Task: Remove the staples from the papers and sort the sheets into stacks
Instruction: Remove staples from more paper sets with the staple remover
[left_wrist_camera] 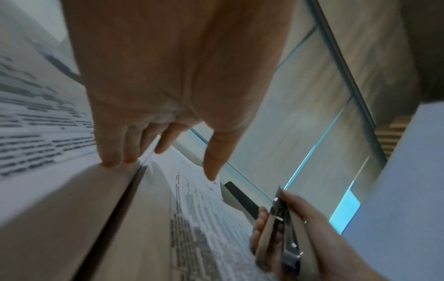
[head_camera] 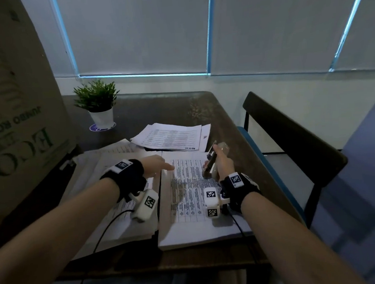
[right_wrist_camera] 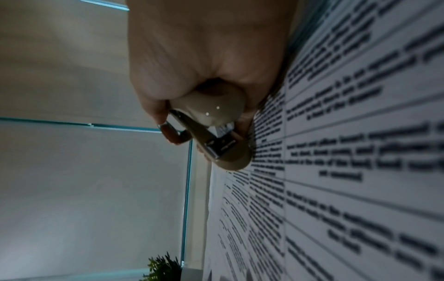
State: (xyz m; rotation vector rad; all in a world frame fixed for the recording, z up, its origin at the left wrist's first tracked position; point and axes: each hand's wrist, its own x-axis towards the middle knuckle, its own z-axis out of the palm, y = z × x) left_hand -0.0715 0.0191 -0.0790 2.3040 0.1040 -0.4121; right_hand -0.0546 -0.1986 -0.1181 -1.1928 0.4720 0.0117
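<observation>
Stapler (head_camera: 214, 160): glossy beige plastic shell w/ bright highlights, shiny metal inner parts. Printed sheet (head_camera: 191, 185) under it: matt white paper, black print. Rear stack (head_camera: 171, 137): same matt paper. Table (head_camera: 171, 107): dark, smooth, slight sheen. Box (head_camera: 14, 97) at left: matt brown cardboard. Plant pot (head_camera: 102, 118): smooth white, prob. plastic. Wrist straps (head_camera: 127, 174): black cloth.
</observation>
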